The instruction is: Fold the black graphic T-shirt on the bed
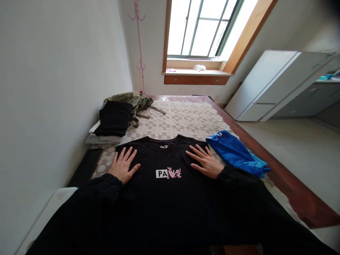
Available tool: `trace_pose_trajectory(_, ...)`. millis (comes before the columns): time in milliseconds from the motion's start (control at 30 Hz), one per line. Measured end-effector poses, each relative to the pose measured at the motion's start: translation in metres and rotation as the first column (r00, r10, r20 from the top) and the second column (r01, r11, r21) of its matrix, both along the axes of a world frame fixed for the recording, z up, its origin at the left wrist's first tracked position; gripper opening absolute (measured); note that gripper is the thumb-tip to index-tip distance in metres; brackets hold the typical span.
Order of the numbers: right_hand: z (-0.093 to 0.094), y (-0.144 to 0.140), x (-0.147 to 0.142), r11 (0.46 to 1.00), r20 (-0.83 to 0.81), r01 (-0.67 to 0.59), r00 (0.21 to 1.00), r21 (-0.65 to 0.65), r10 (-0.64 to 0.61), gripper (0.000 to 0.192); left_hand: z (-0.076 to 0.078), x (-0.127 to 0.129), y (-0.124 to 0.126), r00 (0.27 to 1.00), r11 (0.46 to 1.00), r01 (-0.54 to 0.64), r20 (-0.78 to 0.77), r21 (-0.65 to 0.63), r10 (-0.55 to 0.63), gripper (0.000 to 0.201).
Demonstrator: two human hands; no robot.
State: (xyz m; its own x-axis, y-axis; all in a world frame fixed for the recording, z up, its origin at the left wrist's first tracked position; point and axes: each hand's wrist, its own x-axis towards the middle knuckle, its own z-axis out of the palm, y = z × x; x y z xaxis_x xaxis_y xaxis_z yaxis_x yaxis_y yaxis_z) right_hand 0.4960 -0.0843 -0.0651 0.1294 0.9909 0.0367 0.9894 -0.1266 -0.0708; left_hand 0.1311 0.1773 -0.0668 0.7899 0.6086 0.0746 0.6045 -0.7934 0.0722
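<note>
We press both palms flat on the black T-shirt (164,191) spread front-up on the near end of the bed (186,118): our left hand (122,166) by its left shoulder, our right hand (205,163) by its right, fingers splayed apart. A blue garment (236,154) lies just right; folded clothes (114,118) sit farther left

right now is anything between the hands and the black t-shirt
Nothing visible. The left hand and right hand both lie flat, fingers spread, directly on the black t-shirt. The blue garment lies beside it, off to the right.
</note>
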Motion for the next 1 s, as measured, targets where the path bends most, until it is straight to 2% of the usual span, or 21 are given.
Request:
trace_pose_trajectory(267, -0.004, 0.000, 0.006, 0.995, 0.020, 0.096, 0.995, -0.017, -0.096, 0.067, 0.000, 0.000, 0.000, 1.000, 1.000, -0.004, 0.006, 0.007, 0.004, 0.073)
trace_pose_trajectory(533, -0.013, -0.001, 0.010, 0.986, 0.061, 0.158, 0.985, 0.048, -0.161, 0.069, 0.003, 0.000, -0.001, 1.000, 1.000, -0.002, -0.005, -0.011, 0.002, 0.073)
trace_pose_trajectory(667, -0.008, -0.001, 0.015, 0.990, -0.008, 0.105, 0.994, 0.093, -0.104, 0.075, 0.005, 0.001, -0.002, 1.000, 1.000, -0.002, -0.002, -0.008, 0.002, 0.073)
trace_pose_trajectory(767, -0.002, 0.002, 0.022, 0.995, -0.059, 0.000, 0.998, 0.099, 0.006, 0.065, 0.007, 0.001, -0.002, 0.999, 0.999, 0.047, 0.021, 0.004, -0.047, 0.071)
trace_pose_trajectory(833, -0.002, 0.005, 0.027, 0.998, -0.060, -0.029, 0.998, 0.053, 0.032, 0.060, 0.008, 0.001, -0.002, 0.997, 0.997, 0.076, 0.020, 0.000, -0.076, 0.069)
trace_pose_trajectory(1000, -0.013, 0.014, 0.029, 0.993, 0.005, 0.118, 0.993, 0.007, -0.118, 0.065, 0.010, 0.002, -0.003, 0.999, 0.998, 0.050, -0.015, -0.030, -0.051, 0.068)
